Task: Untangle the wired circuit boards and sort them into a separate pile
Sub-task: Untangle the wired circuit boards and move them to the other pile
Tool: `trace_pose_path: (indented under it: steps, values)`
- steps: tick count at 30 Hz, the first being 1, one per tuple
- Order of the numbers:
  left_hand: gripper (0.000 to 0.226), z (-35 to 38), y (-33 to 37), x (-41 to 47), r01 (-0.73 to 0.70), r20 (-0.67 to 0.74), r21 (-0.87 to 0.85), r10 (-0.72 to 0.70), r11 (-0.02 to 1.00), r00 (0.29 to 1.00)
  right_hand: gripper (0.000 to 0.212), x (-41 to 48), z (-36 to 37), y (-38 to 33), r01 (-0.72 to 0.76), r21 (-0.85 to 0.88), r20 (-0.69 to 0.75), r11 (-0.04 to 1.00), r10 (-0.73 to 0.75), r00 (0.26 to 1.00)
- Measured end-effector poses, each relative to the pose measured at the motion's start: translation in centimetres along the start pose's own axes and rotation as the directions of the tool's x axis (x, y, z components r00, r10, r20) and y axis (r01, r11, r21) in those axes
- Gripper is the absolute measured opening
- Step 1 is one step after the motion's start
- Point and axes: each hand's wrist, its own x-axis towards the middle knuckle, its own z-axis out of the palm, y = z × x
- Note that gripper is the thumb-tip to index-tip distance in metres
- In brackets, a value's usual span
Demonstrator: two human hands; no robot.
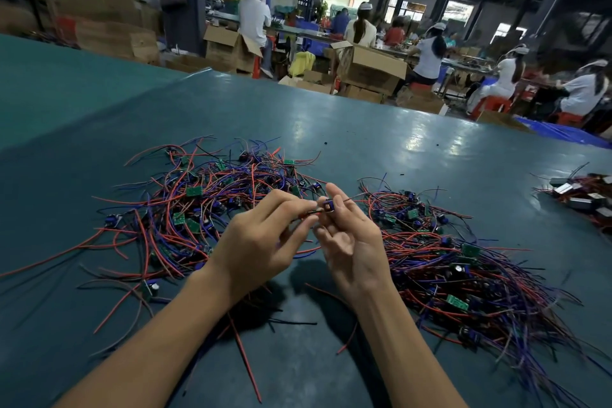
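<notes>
At frame centre, the left hand (261, 242) and right hand (351, 243) pinch one wired circuit board (327, 205). A tangled pile (205, 199) lies centre left. A second pile (447, 270) fills the lower right.

Left hand (261, 242) and right hand (354, 248), each on a bare forearm (uncovered as far as the lower edge); slender fingers, short nails, faint tendon lines at the wrists.

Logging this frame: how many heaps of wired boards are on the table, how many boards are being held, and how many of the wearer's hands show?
Heaps of wired boards: 2, the left heap and the right heap
Boards in the fingers: 1, the held board
Hands: 2, the left hand and the right hand
Total: 5
</notes>
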Motion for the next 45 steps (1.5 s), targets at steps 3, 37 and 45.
trace_pose_path:
  steps: [3, 37, 45]
  values:
    - [0.016, 0.2, 0.1, -0.3, 0.210, 0.032, -0.221, -0.208, 0.952, 0.978, 0.034, 0.1, 0.0, -0.1, -0.003, 0.106, -0.056, 0.994, 0.009, 0.998]
    - [0.030, -1.8, -7.0, -1.8, 0.636, 0.107, 0.618, -0.851, 0.462, 0.513, 0.035, 5.4, -4.2, -14.8, 0.229, 0.176, -0.776, 0.957, -0.009, 0.631]
    - [0.036, -2.1, -6.7, -1.2, 0.647, 0.098, 0.616, -0.859, 0.449, 0.503, 0.048, 4.6, -0.8, -14.5, 0.100, -0.267, -0.758, 0.958, -0.273, 0.592]
